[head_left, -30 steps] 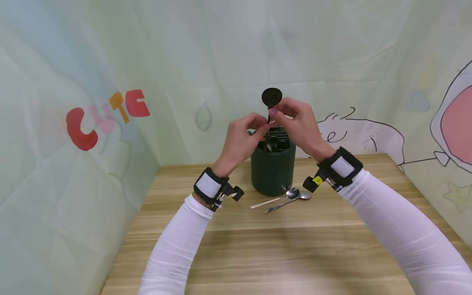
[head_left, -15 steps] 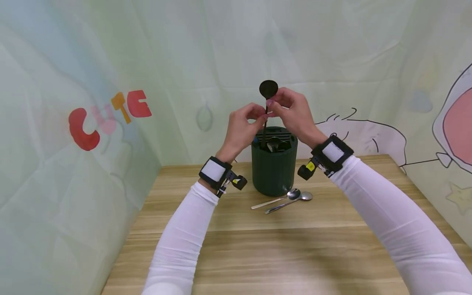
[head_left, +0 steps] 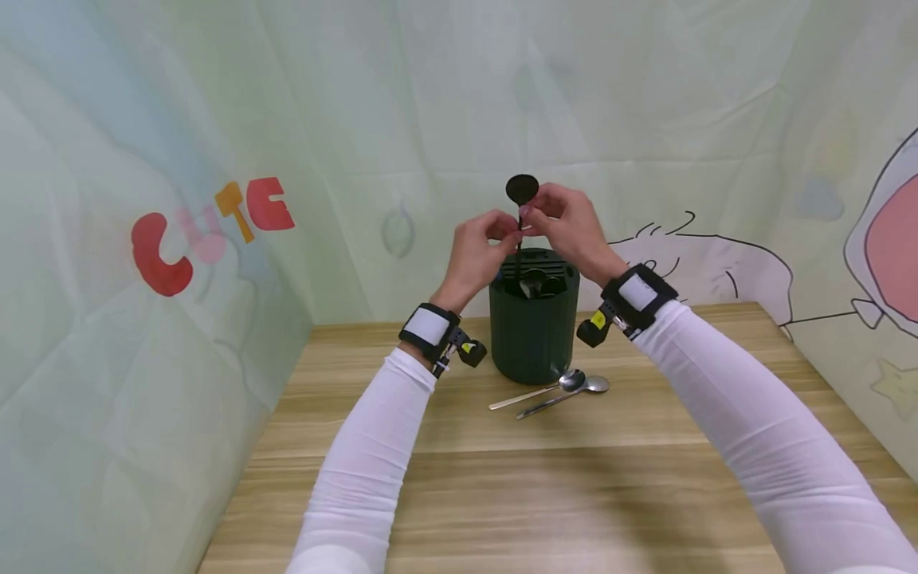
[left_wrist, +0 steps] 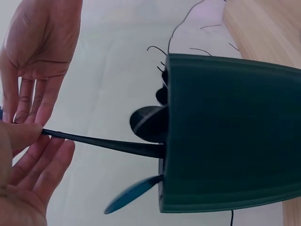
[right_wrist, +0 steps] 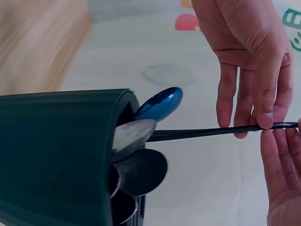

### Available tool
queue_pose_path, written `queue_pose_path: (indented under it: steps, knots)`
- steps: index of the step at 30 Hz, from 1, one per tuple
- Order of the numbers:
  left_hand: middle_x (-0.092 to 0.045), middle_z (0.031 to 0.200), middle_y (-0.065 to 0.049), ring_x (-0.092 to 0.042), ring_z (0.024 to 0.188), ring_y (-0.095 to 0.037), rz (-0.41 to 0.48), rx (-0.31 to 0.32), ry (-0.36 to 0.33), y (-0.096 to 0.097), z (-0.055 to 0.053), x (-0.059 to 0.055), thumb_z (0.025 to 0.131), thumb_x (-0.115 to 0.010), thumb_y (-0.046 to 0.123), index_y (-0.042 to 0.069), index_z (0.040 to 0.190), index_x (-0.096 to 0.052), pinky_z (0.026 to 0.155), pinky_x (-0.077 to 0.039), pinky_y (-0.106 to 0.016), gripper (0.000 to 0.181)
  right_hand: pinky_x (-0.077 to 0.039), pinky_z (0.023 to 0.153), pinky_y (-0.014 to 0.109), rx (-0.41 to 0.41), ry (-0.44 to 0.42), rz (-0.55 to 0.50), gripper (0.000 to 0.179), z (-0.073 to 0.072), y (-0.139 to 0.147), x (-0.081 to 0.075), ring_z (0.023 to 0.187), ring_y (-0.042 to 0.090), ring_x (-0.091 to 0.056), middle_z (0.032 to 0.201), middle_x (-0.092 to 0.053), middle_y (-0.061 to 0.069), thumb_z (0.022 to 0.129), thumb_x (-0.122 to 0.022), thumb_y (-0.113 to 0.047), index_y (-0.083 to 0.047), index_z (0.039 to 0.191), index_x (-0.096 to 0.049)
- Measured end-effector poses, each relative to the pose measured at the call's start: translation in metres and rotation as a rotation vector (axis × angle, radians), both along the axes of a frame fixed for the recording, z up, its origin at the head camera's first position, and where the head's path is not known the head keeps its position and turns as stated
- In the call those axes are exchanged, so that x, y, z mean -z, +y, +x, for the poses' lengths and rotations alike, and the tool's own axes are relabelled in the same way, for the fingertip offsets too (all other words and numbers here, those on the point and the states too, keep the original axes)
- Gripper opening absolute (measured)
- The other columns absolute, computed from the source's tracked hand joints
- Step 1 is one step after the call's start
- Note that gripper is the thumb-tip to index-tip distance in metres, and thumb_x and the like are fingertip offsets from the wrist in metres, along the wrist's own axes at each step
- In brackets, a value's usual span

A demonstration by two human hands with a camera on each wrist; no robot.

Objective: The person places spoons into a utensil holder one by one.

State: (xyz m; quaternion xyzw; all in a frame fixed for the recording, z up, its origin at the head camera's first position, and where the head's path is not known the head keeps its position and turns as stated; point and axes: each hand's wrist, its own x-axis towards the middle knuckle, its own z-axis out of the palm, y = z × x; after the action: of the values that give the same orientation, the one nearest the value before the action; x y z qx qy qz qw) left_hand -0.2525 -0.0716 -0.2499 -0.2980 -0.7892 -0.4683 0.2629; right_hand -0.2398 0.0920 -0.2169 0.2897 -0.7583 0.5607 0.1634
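Above the dark green utensil holder, a black spoon stands upright, its round bowl on top and its handle's lower end inside the holder. My left hand pinches the thin handle between thumb and fingers. Just higher, under the bowl, my right hand pinches the same spoon. Both wrist views show the handle running from the fingertips into the holder's opening. Close beside that handle, a blue spoon and a silver spoon stick out of the holder, bowls outward.
In front of the holder, two metal spoons lie crossed on the wooden table. A slotted section forms the holder's rear top. Printed cloth hangs behind and along both sides.
Both hands and the black spoon rose slightly and shifted left, then came back down, the handle end now lower in the holder. The spoons on the table stay put.
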Motion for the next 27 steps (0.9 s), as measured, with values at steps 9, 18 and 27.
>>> queue_pose_path:
  steps: [9,18,27]
  knots:
    - [-0.064,0.082,0.002,-0.057,0.074,-0.005,-0.104,-0.090,-0.011,-0.002,-0.003,0.007,0.086,-0.064,0.014,0.011,0.090,-0.063,0.076,-0.049,-0.026,0.005,-0.052,0.078,0.039,0.019,-0.045,0.029,0.010,-0.012,-0.001,0.015,0.089,0.018,-0.061,0.096,-0.064,0.014,0.091,-0.056,-0.008,-0.002,0.099,-0.058]
    - [-0.065,0.081,0.003,-0.057,0.076,-0.004,-0.159,-0.090,-0.059,-0.004,-0.003,0.021,0.086,-0.064,0.017,0.013,0.089,-0.063,0.074,-0.049,-0.028,0.005,-0.052,0.077,0.033,-0.028,-0.071,0.008,0.013,-0.017,0.001,0.035,0.089,0.017,-0.060,0.095,-0.062,0.013,0.091,-0.058,-0.011,-0.002,0.101,-0.058]
    - [-0.065,0.094,0.002,-0.056,0.089,-0.006,-0.206,-0.070,-0.110,-0.006,-0.002,0.030,0.086,-0.065,0.021,0.013,0.105,-0.060,0.080,-0.046,-0.029,0.021,-0.044,0.091,0.041,0.010,-0.101,0.144,0.030,-0.016,0.006,0.046,0.101,0.013,-0.055,0.110,-0.060,0.003,0.089,-0.062,-0.024,-0.016,0.117,-0.054]
